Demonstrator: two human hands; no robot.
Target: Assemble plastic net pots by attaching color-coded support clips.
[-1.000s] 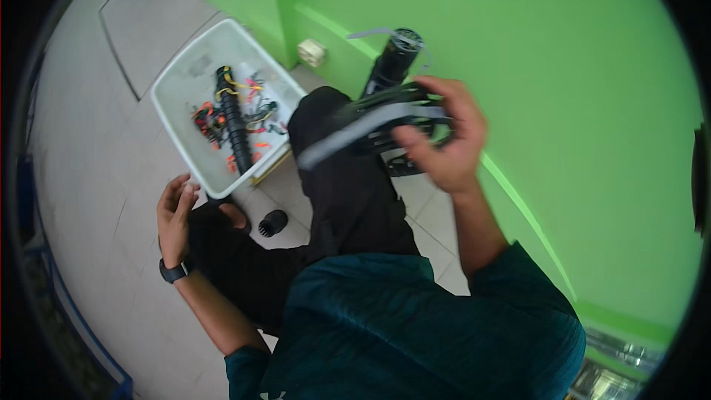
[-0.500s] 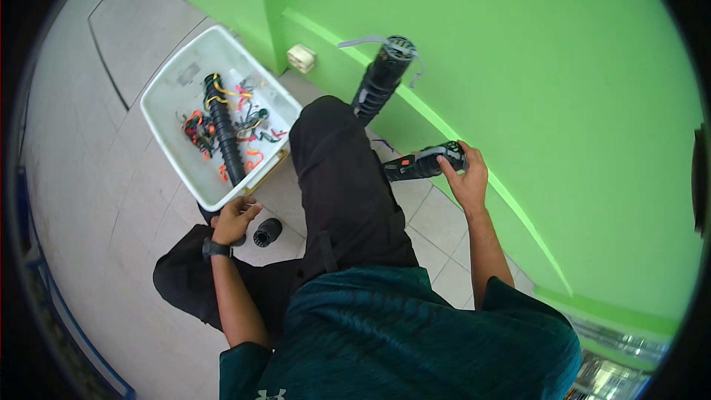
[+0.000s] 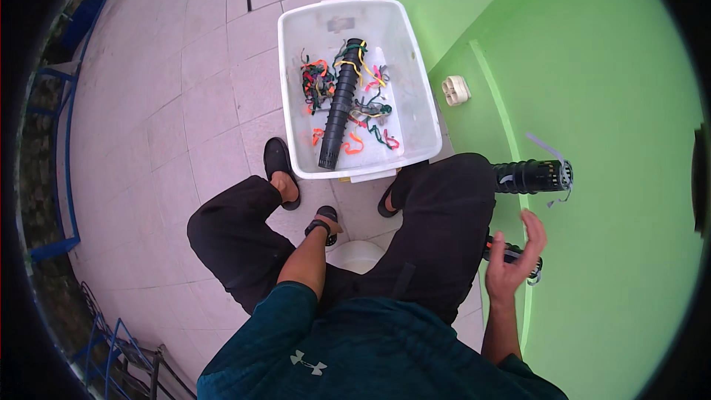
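Note:
My right hand [image 3: 512, 265], its thumb and fingers spread, is over a black stack of ringed plastic pieces [image 3: 535, 272] by the green wall. Nothing is gripped in it. Past it, a longer black ribbed tube [image 3: 535, 176] with grey strips at its end leans near my right knee. My left hand [image 3: 335, 227] reaches down between my knees, a dark watch [image 3: 317, 226] on the wrist. Black cylindrical pieces [image 3: 326, 212] are right at that hand; its fingers are mostly hidden, so their grip is unclear.
Ahead stands a white plastic tub [image 3: 287, 104] holding a long black ribbed tube [image 3: 341, 107] and tangled coloured strips [image 3: 318, 85]. A white socket block [image 3: 455, 90] is on the wall [image 3: 607, 89] at right. Blue metal railing [image 3: 65, 163] runs along the far left. A white round object [image 3: 355, 255] lies between my legs.
My view has swung round, so the tub now appears ahead of me. My right hand has let go of the black stack by the wall. My left hand has gone lower, among the black pieces.

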